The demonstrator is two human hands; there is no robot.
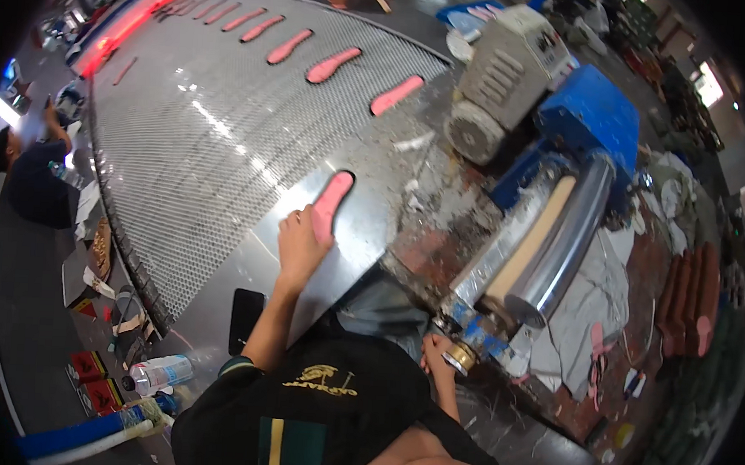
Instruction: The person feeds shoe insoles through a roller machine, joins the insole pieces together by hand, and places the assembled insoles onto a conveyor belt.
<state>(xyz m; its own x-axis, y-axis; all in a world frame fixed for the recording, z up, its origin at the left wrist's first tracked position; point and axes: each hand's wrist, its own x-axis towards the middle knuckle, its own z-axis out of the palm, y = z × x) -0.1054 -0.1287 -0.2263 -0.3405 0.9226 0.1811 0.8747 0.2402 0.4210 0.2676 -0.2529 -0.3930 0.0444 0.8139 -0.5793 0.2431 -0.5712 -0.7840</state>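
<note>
A pink insole with a dark edge is pinched by its near end in my left hand, over the smooth metal plate at the end of a mesh conveyor. My right hand is beside the lower end of a roller machine, close to its brass-coloured knob. Its fingers look curled; what they hold, if anything, is hidden. On the mesh belt, several more pink insoles lie in a row along the far side, the nearest insole at the right end.
A grey motor and blue housing stand at the right. A black phone lies by my left forearm. Left of it are a plastic bottle and red boxes. Brown stacked pieces stand far right; another person is at far left.
</note>
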